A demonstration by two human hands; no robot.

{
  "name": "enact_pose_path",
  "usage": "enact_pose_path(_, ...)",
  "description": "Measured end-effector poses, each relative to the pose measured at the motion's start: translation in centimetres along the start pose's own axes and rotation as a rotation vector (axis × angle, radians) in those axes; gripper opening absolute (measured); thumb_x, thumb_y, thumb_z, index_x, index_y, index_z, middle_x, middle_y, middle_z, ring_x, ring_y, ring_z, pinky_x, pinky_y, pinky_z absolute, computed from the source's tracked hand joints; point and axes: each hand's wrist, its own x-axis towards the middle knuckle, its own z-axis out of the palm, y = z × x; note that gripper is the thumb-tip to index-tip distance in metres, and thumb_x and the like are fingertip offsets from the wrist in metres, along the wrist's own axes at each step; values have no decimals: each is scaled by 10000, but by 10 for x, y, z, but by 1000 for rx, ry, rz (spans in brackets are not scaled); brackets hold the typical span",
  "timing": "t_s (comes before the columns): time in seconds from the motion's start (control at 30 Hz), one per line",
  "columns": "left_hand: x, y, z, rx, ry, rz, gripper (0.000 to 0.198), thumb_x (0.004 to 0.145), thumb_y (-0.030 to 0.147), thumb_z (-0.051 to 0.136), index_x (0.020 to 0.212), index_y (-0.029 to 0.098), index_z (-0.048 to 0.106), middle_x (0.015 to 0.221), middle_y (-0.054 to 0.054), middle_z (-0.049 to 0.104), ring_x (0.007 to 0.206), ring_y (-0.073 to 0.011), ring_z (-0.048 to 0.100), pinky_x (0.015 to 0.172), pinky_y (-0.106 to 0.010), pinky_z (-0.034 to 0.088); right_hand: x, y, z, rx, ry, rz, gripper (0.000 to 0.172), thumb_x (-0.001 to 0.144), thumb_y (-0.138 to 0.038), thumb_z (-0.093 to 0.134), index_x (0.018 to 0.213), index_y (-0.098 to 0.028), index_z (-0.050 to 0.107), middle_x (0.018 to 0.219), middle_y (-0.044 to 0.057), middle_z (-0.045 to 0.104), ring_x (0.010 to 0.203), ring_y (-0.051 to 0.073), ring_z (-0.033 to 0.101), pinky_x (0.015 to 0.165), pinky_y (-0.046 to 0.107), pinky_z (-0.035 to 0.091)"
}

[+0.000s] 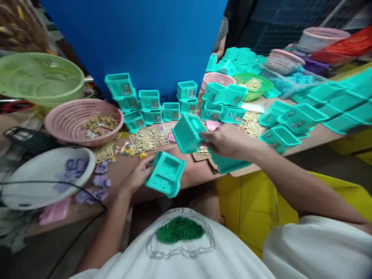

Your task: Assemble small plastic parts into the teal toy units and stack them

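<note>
My left hand (pixel 138 175) grips a teal plastic box (pixel 166 173) by its left side, just over the table's front edge. The box is tilted, and a recess and small slots show on the side facing me. My right hand (pixel 223 141) holds a second teal box (pixel 188 133) by its right end, a little higher and farther out; it looks slightly blurred. Under my right forearm lies another teal piece (pixel 229 162) at the table's edge. Stacked teal boxes (pixel 149 100) with small picture stickers stand behind both hands.
Flat cream part frames (pixel 144 139) and purple pieces (pixel 100 181) lie on the table (pixel 190 168). At left are a pink basket (pixel 68 128), a white bowl (pixel 31 166) and a green basket (pixel 40 79). More teal boxes (pixel 302 118) stand right; another person's arm (pixel 221 46) shows behind the blue panel (pixel 139 42).
</note>
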Motion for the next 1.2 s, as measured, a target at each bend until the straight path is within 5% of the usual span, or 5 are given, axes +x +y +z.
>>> enact_pose_path(0.23, -16, 3, -45, 946, 158, 153, 417, 801, 253, 660, 1211, 203, 718, 1190, -136, 764, 1183, -377, 672, 1074, -478, 473, 16, -109, 35, -70, -251, -132, 303, 987, -119, 458, 1141, -95, 717, 941, 221, 765, 918, 304, 746, 704, 321, 458)
enact_pose_path(0.43, -48, -4, -38, 1096, 159, 275, 724, 921, 475, 544, 1546, 136, 409, 1584, -232, 453, 1462, -414, 442, 1190, -546, 343, -16, -79, 22, 245, -103, 52, 482, 897, -597, 690, 1039, -142, 767, 883, 153, 771, 862, 296, 725, 683, 305, 445)
enact_pose_path(0.7, -36, -15, -60, 1459, 197, 447, 721, 827, 198, 540, 1536, 123, 432, 1605, -206, 436, 1531, -435, 305, 1235, -601, 283, -89, -83, 46, 667, 74, -288, 327, 962, -319, 659, 1231, -150, 736, 1009, 119, 750, 839, 192, 681, 731, 274, 492)
enact_pose_path(0.9, -50, -3, -58, 1330, 271, 559, 665, 851, 146, 475, 1515, 109, 466, 1676, -174, 327, 1600, -406, 129, 1286, -637, 137, -91, -127, 74, 466, 240, -527, 485, 1012, -132, 498, 1492, -63, 516, 893, 145, 707, 1052, 267, 589, 908, 384, 513)
enact_pose_path(1.2, -90, -38, -1, 726, -146, 523, 1108, 701, 439, 881, 1601, 316, 247, 1651, -125, 385, 1531, -357, 367, 1218, -511, 394, -67, -138, 65, 536, 333, -707, 514, 1044, -82, 378, 1553, -112, 434, 872, 112, 688, 992, 239, 566, 874, 362, 509)
